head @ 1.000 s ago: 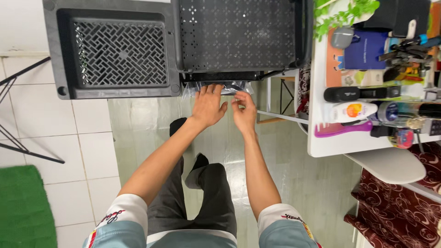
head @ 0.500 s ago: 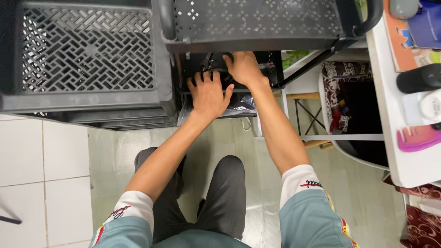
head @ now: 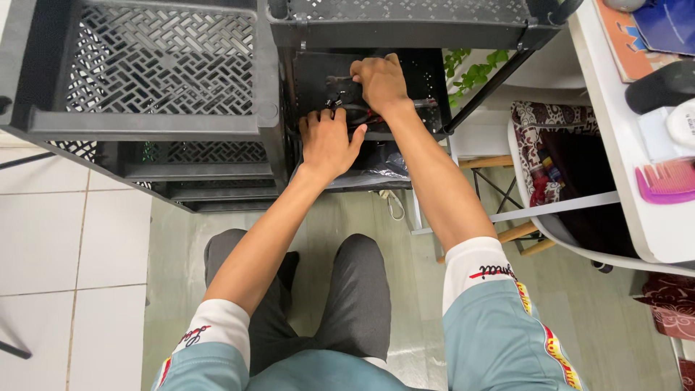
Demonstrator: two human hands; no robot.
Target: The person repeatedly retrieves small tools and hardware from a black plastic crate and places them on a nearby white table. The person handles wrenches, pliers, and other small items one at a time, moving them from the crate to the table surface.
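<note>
Both hands in black perforated plastic rack (head: 217,130): left hand (head: 329,141) flat/open, right hand (head: 378,80) grip unclear.

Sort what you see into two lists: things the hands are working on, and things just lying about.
In hand:
left hand
right hand
tools on the middle shelf of the black rack

Lying about:
pink comb
white table
crate
plant
chair

Single head-worn view, steeply downward and close over black shelf rack (head: 268,108) and floor.
</note>
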